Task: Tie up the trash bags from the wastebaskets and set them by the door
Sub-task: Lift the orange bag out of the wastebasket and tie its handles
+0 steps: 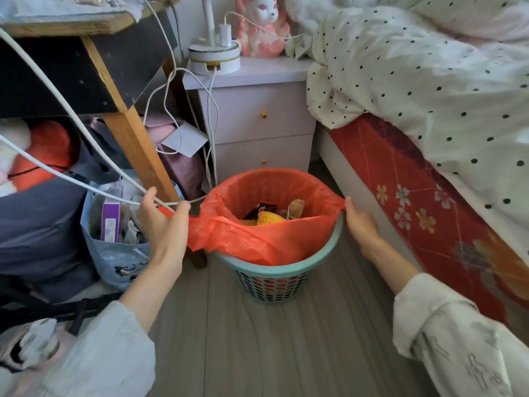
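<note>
Cramped gap between bed [429, 179] and nightstand [257, 116]: my left hand [164, 222] grips the thin orange plastic trash bag [257, 239], right hand [361, 223] touches its edge, fingers straight. Bag's untied, in the teal mesh wastebasket [272, 285]. Basically 0 done.

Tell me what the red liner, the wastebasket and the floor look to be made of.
Red liner: thin plastic film, translucent, crinkled and glossy. Wastebasket: moulded plastic, it seems, teal with a smooth rim and perforated wall. Floor: grey wood-grain planks with visible seams, probably laminate or vinyl; real wood cannot be excluded.
</note>
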